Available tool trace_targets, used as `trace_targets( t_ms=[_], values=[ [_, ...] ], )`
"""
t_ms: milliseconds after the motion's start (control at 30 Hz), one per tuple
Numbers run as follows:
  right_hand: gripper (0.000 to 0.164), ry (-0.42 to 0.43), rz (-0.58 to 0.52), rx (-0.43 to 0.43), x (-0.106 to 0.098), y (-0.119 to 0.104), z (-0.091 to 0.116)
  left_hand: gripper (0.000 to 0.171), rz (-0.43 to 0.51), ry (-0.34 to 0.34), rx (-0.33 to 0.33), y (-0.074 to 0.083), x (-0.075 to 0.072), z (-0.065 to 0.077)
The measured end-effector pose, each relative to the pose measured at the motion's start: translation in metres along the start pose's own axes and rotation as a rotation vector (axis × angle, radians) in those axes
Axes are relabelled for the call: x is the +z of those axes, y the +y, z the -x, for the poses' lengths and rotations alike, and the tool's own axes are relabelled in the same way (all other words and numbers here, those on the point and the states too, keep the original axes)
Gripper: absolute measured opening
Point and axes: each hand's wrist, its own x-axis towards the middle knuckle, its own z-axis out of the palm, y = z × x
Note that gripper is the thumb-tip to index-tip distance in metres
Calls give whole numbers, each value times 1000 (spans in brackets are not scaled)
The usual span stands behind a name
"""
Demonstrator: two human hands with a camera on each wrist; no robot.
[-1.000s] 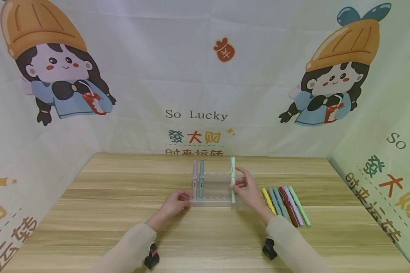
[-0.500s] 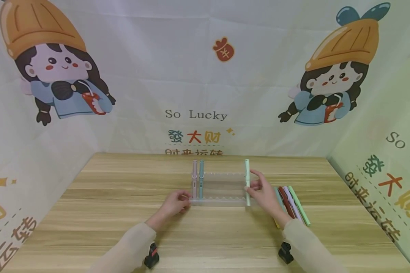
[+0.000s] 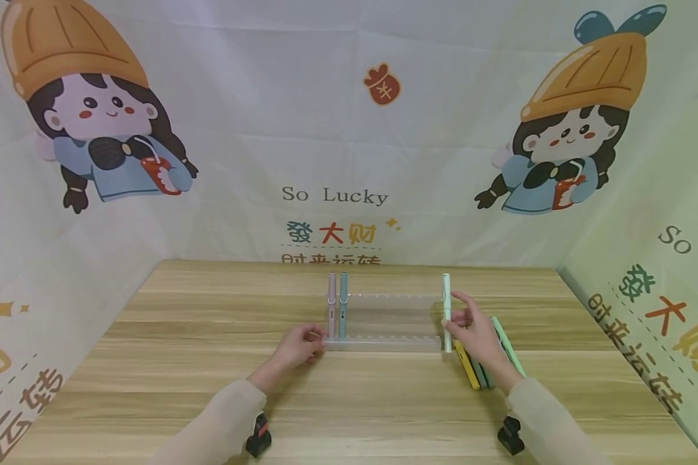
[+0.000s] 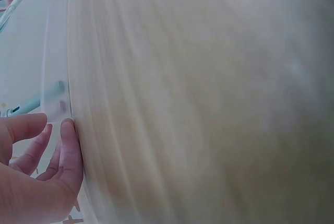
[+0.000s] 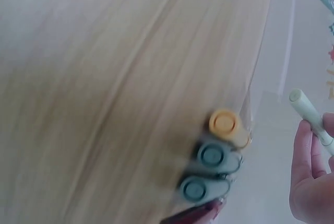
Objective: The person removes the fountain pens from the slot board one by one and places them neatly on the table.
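A clear pen rack [image 3: 384, 345] with notched edges stands on the table. A pink-mauve pen [image 3: 332, 303] and a teal pen [image 3: 343, 303] stand upright at its left end. My left hand [image 3: 301, 343] pinches the rack's left end between thumb and finger, as the left wrist view [image 4: 47, 166] also shows. By the rack's right end, my right hand [image 3: 474, 328] holds a pale mint pen [image 3: 446, 303] near upright between thumb and fingers. That pen's lower tip [image 5: 300, 97] points free in the right wrist view. Whether it touches the rack cannot be told.
Beside my right wrist lie a yellow pen [image 3: 467, 367], teal pens [image 5: 213, 155], a dark red pen [image 5: 195, 213] and a light green pen [image 3: 508, 347], partly covered by the hand and forearm. The wooden table [image 3: 209, 310] meets a printed cloth [image 3: 244, 142] behind.
My right hand has carried the mint pen steadily rightward, from over the rack to its right end, and now covers more of the loose pens. The left hand has stayed put.
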Motion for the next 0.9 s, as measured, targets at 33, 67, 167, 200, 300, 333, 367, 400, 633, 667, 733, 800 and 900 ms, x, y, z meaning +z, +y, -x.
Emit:
trace_targets(
  t_ms=[33,67,167,200,300,333,367,400,633,667,733,800,900],
  values=[
    [56,4,-1,-1,-2,1,1,15,5,7,-14,1,0,0],
    [56,5,4,-2,-4,2,1,15,7,8,-20,1,0,0],
    [56,9,-12,-8,-10,5,2,14,2,9,-9,0,1,-1],
    [56,13,-19,-13,-12,6,2,14,0,8,-6,0,1,-1],
    [57,20,-54,-19,-17,10,2,14,1,7,1,1,1,0],
    [56,25,-56,-21,-19,12,2,14,2,7,2,1,1,0],
    [56,31,-53,-22,-21,13,2,14,2,8,3,1,1,0],
    [56,34,-52,-18,-23,14,1,14,3,9,3,1,1,0],
    [55,67,2,0,-38,17,4,15,10,6,-3,1,1,0],
    [55,70,12,0,-40,18,5,15,10,4,-2,1,1,0],
    [54,68,27,6,-45,19,6,15,10,2,-3,1,0,0],
    [53,65,41,18,-50,20,7,15,7,1,-4,0,0,-1],
    [52,67,67,30,-57,23,9,16,8,0,-7,0,0,-1]
  ],
)
